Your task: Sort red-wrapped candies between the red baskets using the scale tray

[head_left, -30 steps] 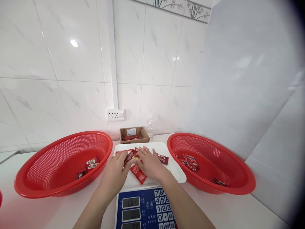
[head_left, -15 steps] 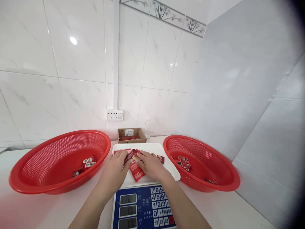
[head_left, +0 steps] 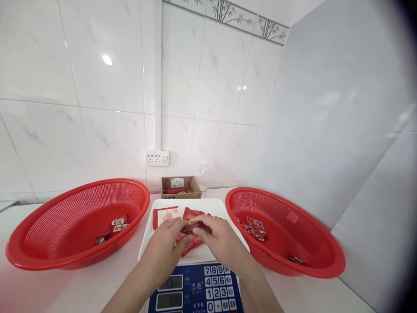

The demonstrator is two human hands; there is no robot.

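Note:
My left hand and my right hand meet over the white tray of a digital scale. Between their closed fingertips is a small dark red snack packet, partly covered by the fingers. Under the hands lies a bright red packet with pale print. Behind the fingers another red packet shows on the tray. A red-edged cream packet lies at the tray's left, beyond my left hand. Part of one more packet peeks out behind my right hand.
Red plastic baskets stand on either side, the left basket and the right basket, each with a few small packets inside. Behind the tray sit a cardboard box holding red packets and a clear plastic bottle against the tiled wall.
Both hands have lifted from the packets on the tray and closed in on the dark red packet, now held between them. The cream packet is more exposed. The view has shifted slightly.

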